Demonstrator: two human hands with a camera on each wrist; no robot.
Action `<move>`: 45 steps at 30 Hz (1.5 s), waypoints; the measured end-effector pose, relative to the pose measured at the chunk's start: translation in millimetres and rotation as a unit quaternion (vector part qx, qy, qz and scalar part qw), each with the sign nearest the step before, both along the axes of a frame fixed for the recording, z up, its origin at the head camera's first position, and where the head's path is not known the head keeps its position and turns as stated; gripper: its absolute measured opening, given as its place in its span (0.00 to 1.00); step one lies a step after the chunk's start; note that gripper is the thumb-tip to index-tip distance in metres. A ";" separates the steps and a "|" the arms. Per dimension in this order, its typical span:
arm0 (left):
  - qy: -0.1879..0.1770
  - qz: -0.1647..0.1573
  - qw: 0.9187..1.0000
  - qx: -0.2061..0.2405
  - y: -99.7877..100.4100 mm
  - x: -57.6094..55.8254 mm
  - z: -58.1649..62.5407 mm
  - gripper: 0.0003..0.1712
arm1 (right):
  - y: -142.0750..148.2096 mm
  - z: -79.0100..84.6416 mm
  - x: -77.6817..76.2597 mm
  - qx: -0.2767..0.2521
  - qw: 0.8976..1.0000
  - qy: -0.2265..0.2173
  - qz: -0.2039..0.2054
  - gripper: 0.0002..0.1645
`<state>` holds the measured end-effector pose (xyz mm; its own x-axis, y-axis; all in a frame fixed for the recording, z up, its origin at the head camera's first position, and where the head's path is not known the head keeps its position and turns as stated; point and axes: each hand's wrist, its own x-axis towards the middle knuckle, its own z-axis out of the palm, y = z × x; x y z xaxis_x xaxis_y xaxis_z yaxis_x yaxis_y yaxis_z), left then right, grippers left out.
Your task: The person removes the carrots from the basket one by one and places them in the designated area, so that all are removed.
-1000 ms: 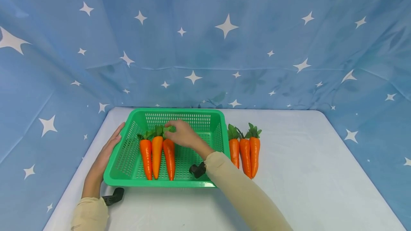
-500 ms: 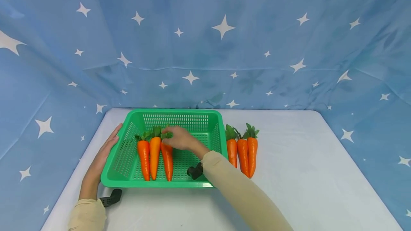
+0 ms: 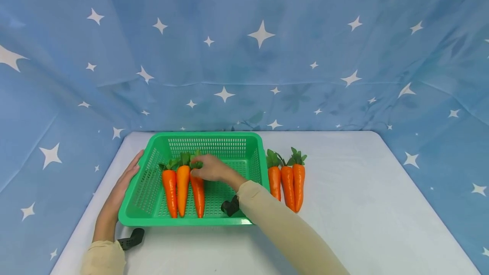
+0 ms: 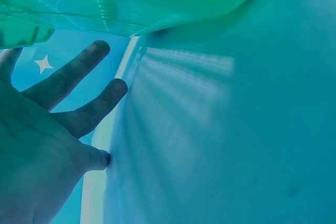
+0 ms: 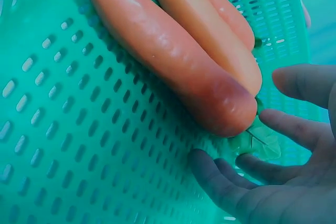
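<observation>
In the head view, three orange carrots with green leaves lie side by side in a green plastic basket (image 3: pixel 202 134): a left carrot (image 3: pixel 170 192), a middle carrot (image 3: pixel 182 188) and a right carrot (image 3: pixel 198 196). My right hand (image 3: pixel 212 168) reaches over the leafy end of the right one. From the right wrist, its fingers and thumb stand spread around the leaves (image 5: pixel 265 141), beside the thick end of the nearest carrot (image 5: pixel 168 61), without gripping it. Along the basket's left outer wall lies my left hand (image 3: pixel 121 186), its fingers extended and spread in the left wrist view.
Right of the basket, three more carrots (image 3: pixel 288 186) lie together on the white tabletop (image 3: pixel 355 203), leaves toward the back. A blue curtain (image 3: pixel 244 54) with white stars hangs behind the table. Black wrist cameras jut out below both hands.
The head view has shifted slightly. My right hand has come a little nearer over the top of the right carrot. The carrots and my left hand keep their places at the basket.
</observation>
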<state>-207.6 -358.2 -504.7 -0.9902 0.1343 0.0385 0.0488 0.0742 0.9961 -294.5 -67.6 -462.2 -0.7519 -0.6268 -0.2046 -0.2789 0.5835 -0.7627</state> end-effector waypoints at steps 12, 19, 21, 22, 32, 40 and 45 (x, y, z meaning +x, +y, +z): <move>0.020 -0.009 1.000 0.008 -0.7 -0.1 -1.7 0.36 | -2.7 -3.8 -0.7 0.028 0.999 -0.014 0.018 0.26; 0.026 -0.015 1.000 0.007 -0.9 -1.3 -2.4 0.35 | -2.6 -2.5 0.1 0.055 0.998 0.000 0.024 0.26; 0.028 -0.018 0.999 0.011 -0.9 -2.2 -2.6 0.35 | -2.6 -2.4 -0.2 0.057 0.998 0.008 0.026 0.26; 0.028 -0.018 0.999 0.013 -1.0 -2.6 -2.6 0.36 | -2.6 -2.3 -0.4 0.058 0.998 0.012 0.026 0.26; 0.018 -0.015 1.000 0.015 -0.4 -1.0 -3.1 0.36 | -2.6 -3.0 -1.2 0.044 0.999 0.012 0.006 0.16; 0.010 -0.011 1.000 0.012 -0.6 -0.4 -3.2 0.36 | -4.4 -1.7 -1.6 0.037 0.999 0.016 0.007 0.14; 0.007 -0.015 1.000 0.014 -0.8 -0.5 -2.9 0.36 | -3.9 -2.2 -1.2 0.023 1.000 0.009 0.001 0.16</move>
<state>-208.1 -359.0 -507.6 -0.9851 0.1624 0.0567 0.0649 0.0455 0.9969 -295.7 -71.4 -464.4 -0.7552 -0.6179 -0.2189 -0.2934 0.6172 -0.7300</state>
